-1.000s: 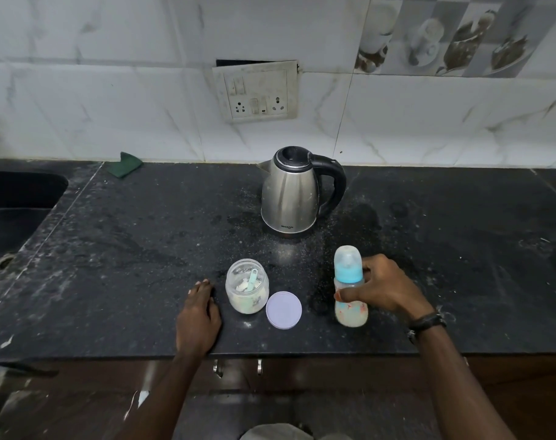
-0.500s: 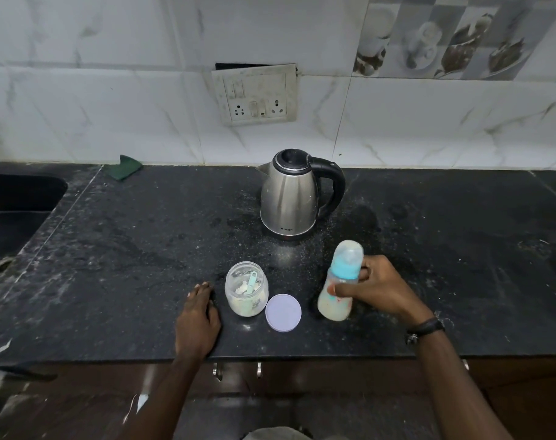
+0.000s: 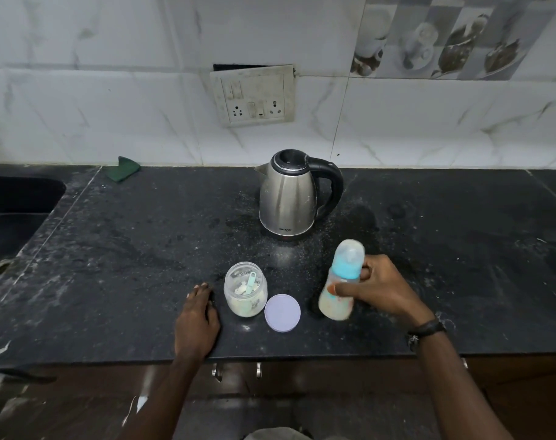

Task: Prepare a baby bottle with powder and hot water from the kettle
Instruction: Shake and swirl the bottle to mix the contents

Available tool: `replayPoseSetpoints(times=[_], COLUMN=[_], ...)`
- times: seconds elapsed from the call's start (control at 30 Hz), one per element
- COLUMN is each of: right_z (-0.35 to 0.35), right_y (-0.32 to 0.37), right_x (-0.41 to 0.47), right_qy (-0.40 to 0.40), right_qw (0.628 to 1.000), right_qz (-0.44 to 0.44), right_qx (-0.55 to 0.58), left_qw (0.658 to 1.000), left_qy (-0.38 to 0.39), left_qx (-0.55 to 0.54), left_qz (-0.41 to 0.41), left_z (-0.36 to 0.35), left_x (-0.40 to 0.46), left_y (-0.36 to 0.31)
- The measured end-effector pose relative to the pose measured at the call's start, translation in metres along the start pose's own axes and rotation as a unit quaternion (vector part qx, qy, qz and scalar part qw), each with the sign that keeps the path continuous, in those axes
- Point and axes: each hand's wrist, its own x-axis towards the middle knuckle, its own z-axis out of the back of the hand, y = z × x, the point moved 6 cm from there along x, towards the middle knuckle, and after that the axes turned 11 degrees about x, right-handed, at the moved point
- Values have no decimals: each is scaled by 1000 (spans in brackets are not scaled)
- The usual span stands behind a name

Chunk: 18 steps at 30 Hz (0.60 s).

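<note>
On the dark countertop point(image 3: 143, 249), the baby bottle point(image 3: 340, 281) is grasped around its middle by the right hand point(image 3: 378, 287) and tilted, cap toward 1 o'clock, blurred. The left hand point(image 3: 197, 319) is laid flat and empty at 9 o'clock of the open powder jar point(image 3: 245, 289). The jar's lid point(image 3: 282, 312) lies just at its 4 o'clock; the kettle point(image 3: 294, 195) stands at 12 o'clock.

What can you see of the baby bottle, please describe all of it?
The baby bottle looks like clear plastic, with a blue collar and a translucent cap over the teat. A pale, milky liquid fills its lower body. It is closed and tilted, top leaning away to the right. The right hand grips its middle, thumb across the front. Whether its base touches the black counter cannot be told. It is in front of the kettle, right of the lilac lid.
</note>
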Motion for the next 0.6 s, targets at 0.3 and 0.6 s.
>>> replayPoseSetpoints(times=[0.3,0.6], right_z=[4,5], right_y=[-2,-6], right_x=[0,1], right_qy=[-37,-38], right_qw=[999,998], right_qz=[-5,-21], right_qx=[31,44], left_qw=[1000,1000], left_qy=[-1,-1], left_qx=[-3,-3], left_qz=[-1,-2], left_z=[-1,-1], left_x=[0,0], left_y=[1,1])
